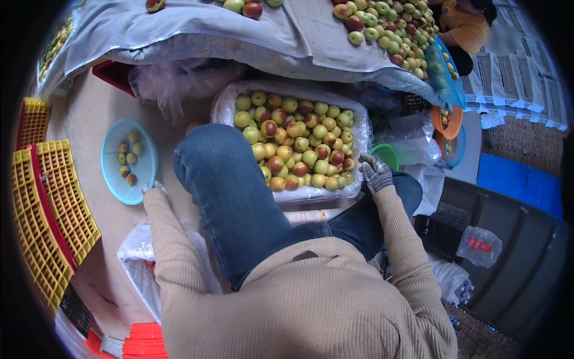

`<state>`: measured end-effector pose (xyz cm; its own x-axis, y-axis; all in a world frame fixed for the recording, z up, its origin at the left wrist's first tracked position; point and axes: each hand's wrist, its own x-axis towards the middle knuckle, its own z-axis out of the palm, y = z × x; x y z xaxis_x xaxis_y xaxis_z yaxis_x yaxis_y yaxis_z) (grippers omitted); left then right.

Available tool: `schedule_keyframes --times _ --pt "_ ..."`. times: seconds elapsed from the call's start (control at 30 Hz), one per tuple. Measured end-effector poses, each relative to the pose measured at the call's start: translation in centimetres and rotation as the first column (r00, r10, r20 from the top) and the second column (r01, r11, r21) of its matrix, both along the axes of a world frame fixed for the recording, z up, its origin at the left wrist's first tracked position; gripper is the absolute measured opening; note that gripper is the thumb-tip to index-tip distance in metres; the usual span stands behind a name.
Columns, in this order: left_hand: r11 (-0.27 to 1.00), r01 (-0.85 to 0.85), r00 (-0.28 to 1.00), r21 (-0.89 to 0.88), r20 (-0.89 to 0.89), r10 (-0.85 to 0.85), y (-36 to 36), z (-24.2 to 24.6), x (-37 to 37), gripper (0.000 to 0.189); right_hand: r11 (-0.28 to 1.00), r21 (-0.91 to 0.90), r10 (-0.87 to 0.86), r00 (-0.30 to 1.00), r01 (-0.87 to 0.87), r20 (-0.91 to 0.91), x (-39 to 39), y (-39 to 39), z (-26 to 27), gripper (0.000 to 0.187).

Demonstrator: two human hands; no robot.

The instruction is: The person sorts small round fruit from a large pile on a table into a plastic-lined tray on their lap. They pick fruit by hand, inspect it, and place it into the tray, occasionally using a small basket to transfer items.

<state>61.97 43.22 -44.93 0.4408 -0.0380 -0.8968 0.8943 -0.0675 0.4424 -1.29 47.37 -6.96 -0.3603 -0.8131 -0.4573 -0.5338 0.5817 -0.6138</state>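
Note:
My left hand (155, 189), in a glove, is at the near rim of a light blue plastic basket (107, 168) and appears to hold it. Several green and reddish jujubes (131, 157) lie in that basket. In front of me stands a box lined with clear plastic (287, 196), filled with green, yellow and red-brown jujubes (309, 157). My right hand (376, 172), in a grey glove, is at the box's right edge, its fingertips by the plastic liner. Whether it grips the liner is unclear.
A cloth-covered table (193, 27) with a jujube heap (390, 27) runs along the far side, a person (464, 24) at its right. Yellow-and-red crates (67, 188) stand left. A plastic-lined container (134, 264) sits by my left arm, a green basket (386, 156) by my right hand.

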Motion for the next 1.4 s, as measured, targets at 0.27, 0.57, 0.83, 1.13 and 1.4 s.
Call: schedule_keyframes --times 0.27,0.57,0.83,1.13,1.4 --pt "0.959 0.278 0.886 0.053 0.371 -0.278 3.1 23.6 -0.1 0.024 0.985 -0.093 -0.125 0.968 0.148 0.219 2.7 -0.5 1.9 0.028" --pt "0.386 0.922 0.298 -0.024 0.68 -0.67 3.5 53.1 -6.8 0.036 0.686 -0.727 0.394 0.841 0.0 0.372 9.8 -6.2 13.7 0.036" --pt "-0.134 0.989 -0.09 -0.065 0.46 -0.883 1.1 52.9 -19.7 0.036 0.708 -0.609 0.595 0.767 -0.358 0.241 9.5 -2.5 20.3 0.04" --pt "-0.408 0.912 -0.4 0.055 0.349 -0.848 0.3 47.5 -31.0 0.031 0.661 0.405 0.742 0.628 -0.631 -0.234 10.4 -3.1 11.3 0.06" --pt "-0.237 0.971 -0.235 0.042 0.382 -0.894 1.1 46.1 -27.6 0.035 0.86 -0.12 0.498 0.867 -0.497 -0.022 9.1 -3.2 10.4 0.047"
